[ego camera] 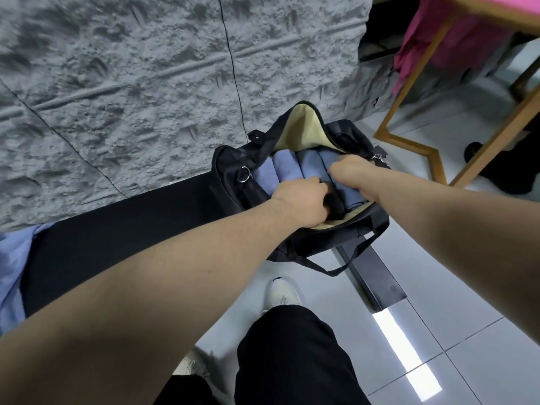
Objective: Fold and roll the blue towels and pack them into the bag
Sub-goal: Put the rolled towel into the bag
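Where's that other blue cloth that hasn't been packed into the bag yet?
The loose blue towel lies at the far left edge of the head view, on the dark bench below the grey wall, well left of the open black bag that holds the rolled towels.

The bag (362,229) was black with a pale yellow inside. The rolled towels (285,168) were blue. The wall (131,83) was bumpy grey. A cloth (432,33) was bright pink.

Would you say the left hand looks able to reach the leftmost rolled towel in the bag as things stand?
Probably yes. The left hand rests at the open bag's near rim, and the leftmost rolled towel lies uncovered just beyond it. The right hand is over the rolls further right.
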Demonstrator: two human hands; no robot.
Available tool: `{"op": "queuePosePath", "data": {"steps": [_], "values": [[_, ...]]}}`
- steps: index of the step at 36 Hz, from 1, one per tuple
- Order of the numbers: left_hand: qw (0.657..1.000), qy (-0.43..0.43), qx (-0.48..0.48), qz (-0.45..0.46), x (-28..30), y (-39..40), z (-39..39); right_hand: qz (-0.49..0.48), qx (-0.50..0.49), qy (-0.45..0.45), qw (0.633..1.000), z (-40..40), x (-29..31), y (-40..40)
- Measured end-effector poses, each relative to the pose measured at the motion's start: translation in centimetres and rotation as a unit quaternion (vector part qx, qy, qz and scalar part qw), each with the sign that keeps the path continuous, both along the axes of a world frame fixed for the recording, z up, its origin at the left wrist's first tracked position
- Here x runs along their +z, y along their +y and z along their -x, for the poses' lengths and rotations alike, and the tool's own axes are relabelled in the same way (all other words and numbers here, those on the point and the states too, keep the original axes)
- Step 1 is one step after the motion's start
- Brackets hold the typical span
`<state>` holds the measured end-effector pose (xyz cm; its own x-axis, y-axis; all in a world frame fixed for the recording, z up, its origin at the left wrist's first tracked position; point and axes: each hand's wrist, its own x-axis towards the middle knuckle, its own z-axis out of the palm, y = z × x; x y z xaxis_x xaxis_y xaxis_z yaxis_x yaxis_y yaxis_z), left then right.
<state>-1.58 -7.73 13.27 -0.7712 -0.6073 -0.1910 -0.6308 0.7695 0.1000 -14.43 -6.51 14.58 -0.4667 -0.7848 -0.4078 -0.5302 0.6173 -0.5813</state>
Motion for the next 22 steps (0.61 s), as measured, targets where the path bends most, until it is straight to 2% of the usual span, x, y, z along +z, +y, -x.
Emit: {"op": "queuePosePath", "data": {"steps": [5, 8, 12, 19, 22], "values": [[0.999, 0.017, 0.023, 0.017, 1.7, 1.4, -1.8, 0.012, 0.038, -0.027, 0.999, -2.5, 1.8, 0.9], [0.997, 0.034, 0.036, 0.061, 2.2, 2.2, -3.7, 0.030, 0.067, -0.049, 0.996, -5.0, 3.6, 1.7], [0.991, 0.072, 0.039, 0.108, 3.1, 3.0, -6.9, -0.006, 0.073, -0.042, 0.996, -8.7, 4.9, 2.3], [0.988, 0.125, 0.038, 0.085, 4.9, 4.1, -13.4, 0.049, 0.070, -0.140, 0.986, -14.5, 6.2, 3.4], [0.989, 0.116, 0.055, 0.074, 5.6, 4.9, -16.8, 0.051, 0.128, -0.103, 0.985, -16.9, 7.2, 4.0]]}}
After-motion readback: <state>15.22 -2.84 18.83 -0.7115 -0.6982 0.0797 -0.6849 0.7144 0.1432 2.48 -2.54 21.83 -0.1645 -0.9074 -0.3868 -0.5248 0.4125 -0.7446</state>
